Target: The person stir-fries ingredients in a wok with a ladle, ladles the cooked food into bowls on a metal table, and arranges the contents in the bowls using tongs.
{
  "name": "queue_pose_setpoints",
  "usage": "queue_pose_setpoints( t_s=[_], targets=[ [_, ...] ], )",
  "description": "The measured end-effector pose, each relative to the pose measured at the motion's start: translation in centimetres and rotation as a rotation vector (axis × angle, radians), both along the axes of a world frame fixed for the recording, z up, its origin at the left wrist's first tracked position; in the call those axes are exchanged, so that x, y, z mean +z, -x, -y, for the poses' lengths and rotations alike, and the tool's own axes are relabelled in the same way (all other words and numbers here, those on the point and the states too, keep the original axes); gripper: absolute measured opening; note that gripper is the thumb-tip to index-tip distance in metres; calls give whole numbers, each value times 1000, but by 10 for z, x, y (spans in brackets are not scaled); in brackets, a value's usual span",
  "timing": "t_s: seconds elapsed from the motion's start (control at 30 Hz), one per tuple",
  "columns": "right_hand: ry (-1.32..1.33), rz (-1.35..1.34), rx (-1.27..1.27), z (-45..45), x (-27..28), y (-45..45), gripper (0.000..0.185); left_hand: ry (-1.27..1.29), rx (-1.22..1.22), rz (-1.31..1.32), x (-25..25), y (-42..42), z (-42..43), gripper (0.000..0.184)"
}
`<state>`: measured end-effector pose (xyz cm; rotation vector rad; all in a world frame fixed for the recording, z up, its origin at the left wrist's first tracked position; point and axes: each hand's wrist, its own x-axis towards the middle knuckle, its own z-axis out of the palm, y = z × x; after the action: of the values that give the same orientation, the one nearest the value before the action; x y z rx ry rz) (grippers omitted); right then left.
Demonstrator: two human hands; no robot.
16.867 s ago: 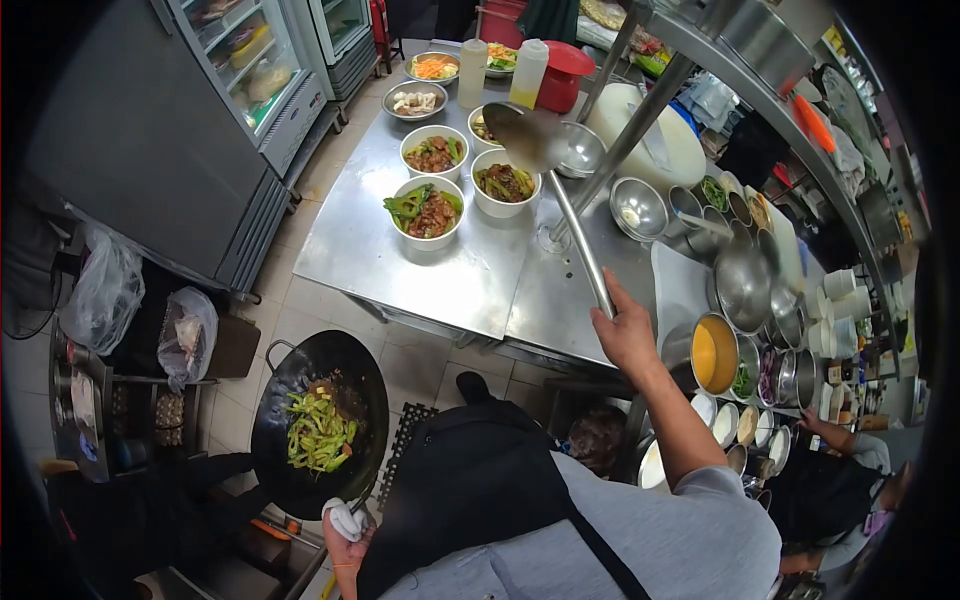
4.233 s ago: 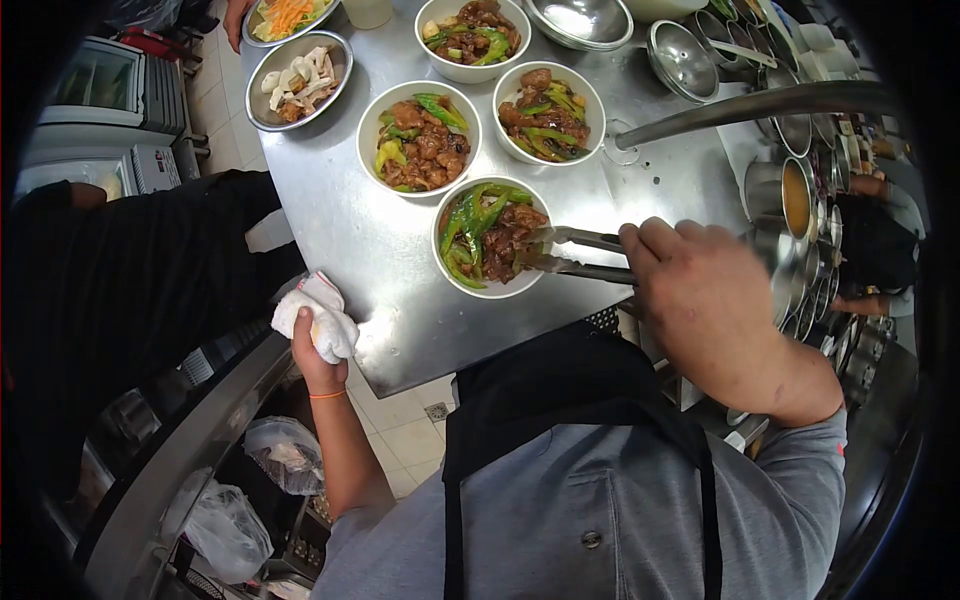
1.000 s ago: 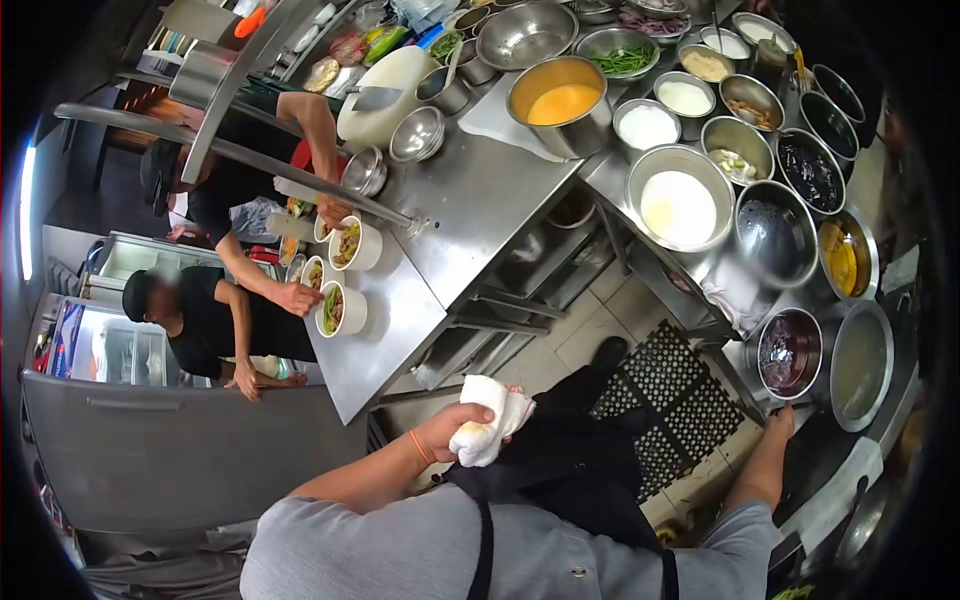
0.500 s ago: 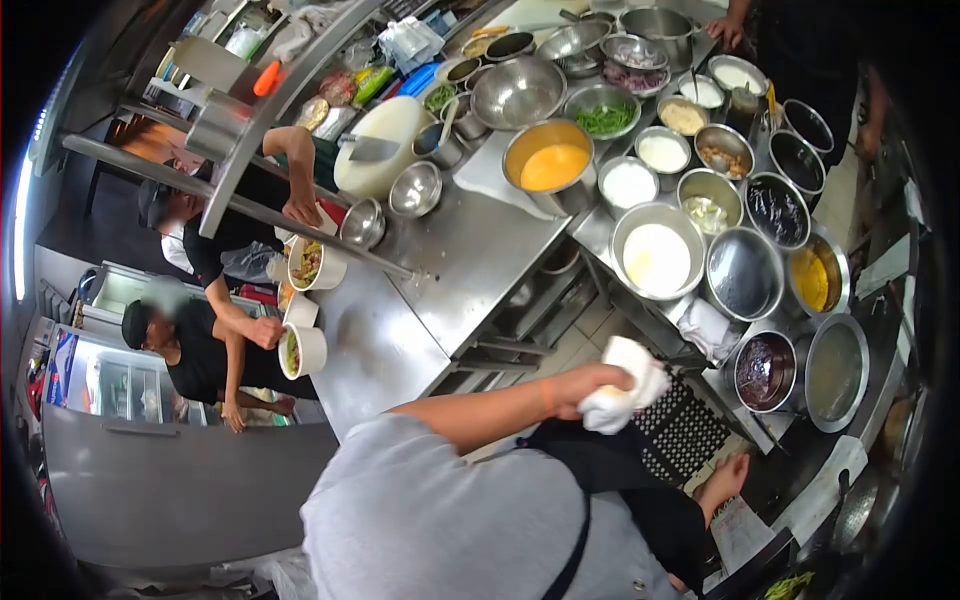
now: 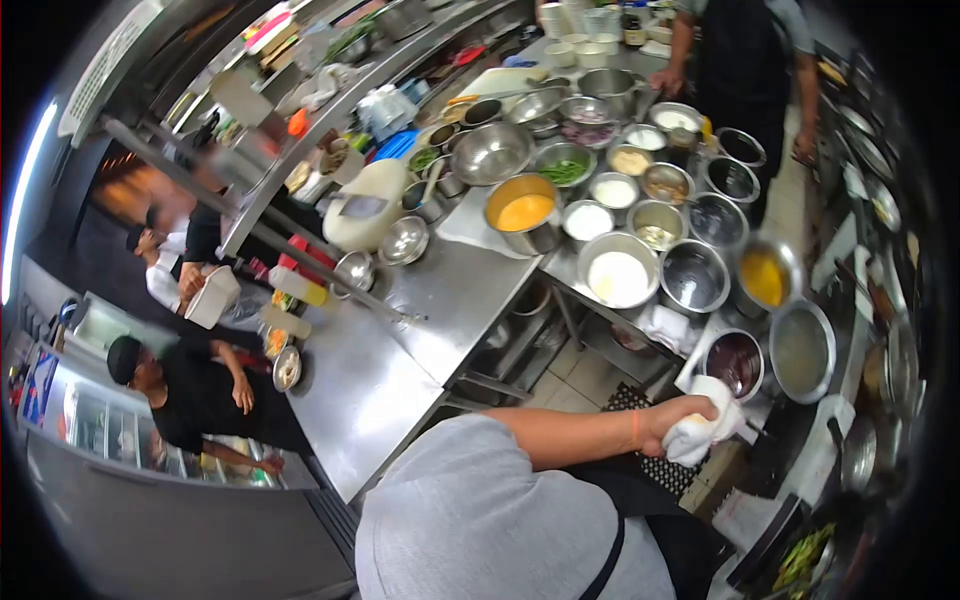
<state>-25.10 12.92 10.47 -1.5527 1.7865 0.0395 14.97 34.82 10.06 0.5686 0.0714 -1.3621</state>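
My left hand (image 5: 682,424) reaches out to the right with its fingers wrapped round a folded white cloth (image 5: 702,436). The hand and cloth are just below a metal pot of dark red sauce (image 5: 733,362); I cannot tell whether the cloth touches anything beneath it. My right hand is out of view. At the lower right, a dark pan holds green vegetables (image 5: 803,556).
Pots of orange liquid (image 5: 525,212), white liquid (image 5: 617,278) and yellow liquid (image 5: 763,278) crowd the counter. A steel table (image 5: 370,385) stands left. Co-workers in black (image 5: 190,395) work beyond it; another person (image 5: 745,90) stands at the far end.
My left hand has moved right and slightly down with the cloth, towards the dark red sauce pot. My right hand has left the view. The view has shifted; a co-worker now lifts a white container.
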Motion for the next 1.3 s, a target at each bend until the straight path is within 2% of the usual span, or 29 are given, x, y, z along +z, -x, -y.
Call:
queue_pose_setpoints(
  t_s=[0.03, 0.07, 0.1, 0.13, 0.17, 0.2, 0.27, 0.3, 0.4, 0.47, 0.53, 0.57, 0.67, 0.73, 0.8, 0.87, 0.9, 0.93, 0.97, 1.03, 1.07, 1.13, 1.2, 1.23, 1.27, 1.3],
  targets=[
    [-296, 329, -260, -3, -10, 4, 73, 69, -65, -122, -3, 13, 1, 44],
    [-577, 672, -515, -8, -14, 7, 83, 254, -104, -160, -7, 26, 4, 48],
    [-694, 978, -627, -23, -4, -9, 90, 247, -107, -171, -2, 41, 8, 51],
    [-802, 1250, -666, -12, -32, 10, 88, 235, -102, -176, 2, 52, 11, 53],
    [-757, 1312, -612, -17, -30, -7, 47, 248, -121, -180, 3, 62, 15, 54],
    [-744, 1320, -628, -15, -43, 8, 47, 247, -141, -184, 6, 71, 18, 54],
    [-777, 1661, -329, 1, -70, 28, 47, 294, -221, -157, 15, 79, 22, 54],
    [-681, 1664, -448, 7, -80, 40, 42, 289, -239, -182, 14, 82, 24, 53],
    [-699, 1644, -492, -2, -45, 40, 39, 441, -250, -302, 1, 95, 34, 59],
    [-716, 1649, -488, 2, -48, 53, 39, 369, -230, -309, 13, 107, 44, 57],
    [-740, 1659, -476, 8, -53, 58, 39, 436, -231, -255, 24, 110, 55, 60],
    [-765, 1644, -477, 10, -55, 60, 38, 509, -280, -272, 21, 108, 62, 62],
    [-756, 1626, -514, 8, -55, 54, 38, 464, -313, -256, 14, 98, 79, 64],
    [-672, 1525, -617, 8, -43, 39, 36, 456, -380, -345, 7, 87, 88, 69],
    [-414, 1384, -803, 8, -47, 27, 33, 449, -469, -325, 4, 78, 108, 72],
    [-478, 1437, -798, 4, -39, 25, 31, 461, -605, -285, 21, 70, 136, 80],
    [-498, 1342, -758, 3, -34, 29, 32, 376, -651, -271, 17, 65, 144, 83],
    [-544, 1373, -823, 2, -27, 28, 33, 317, -687, -304, 2, 60, 149, 78],
    [-421, 1156, -922, -3, -6, 16, 33, 376, -712, -349, -13, 59, 161, 73],
    [-410, 1147, -930, 3, -11, 14, 30, 428, -746, -421, -30, 63, 192, 68],
    [-284, 988, -966, 2, -1, 4, 24, 204, -768, -292, -34, 62, 201, 64],
    [-55, 592, -777, -3, 1, -16, 18, -195, -789, 8, -35, 62, 216, 52],
    [-40, 564, -783, -10, 19, -29, 16, -314, -949, 53, -48, 70, 235, 43],
    [-31, 545, -770, -15, 29, -32, 15, -404, -948, 98, -44, 79, 240, 32],
    [-37, 548, -777, -19, 34, -16, 15, -412, -953, 102, -41, 101, 248, 32],
    [-41, 670, -820, -26, 41, -15, 15, -353, -974, 76, -38, 109, 255, 29]
  ],
)
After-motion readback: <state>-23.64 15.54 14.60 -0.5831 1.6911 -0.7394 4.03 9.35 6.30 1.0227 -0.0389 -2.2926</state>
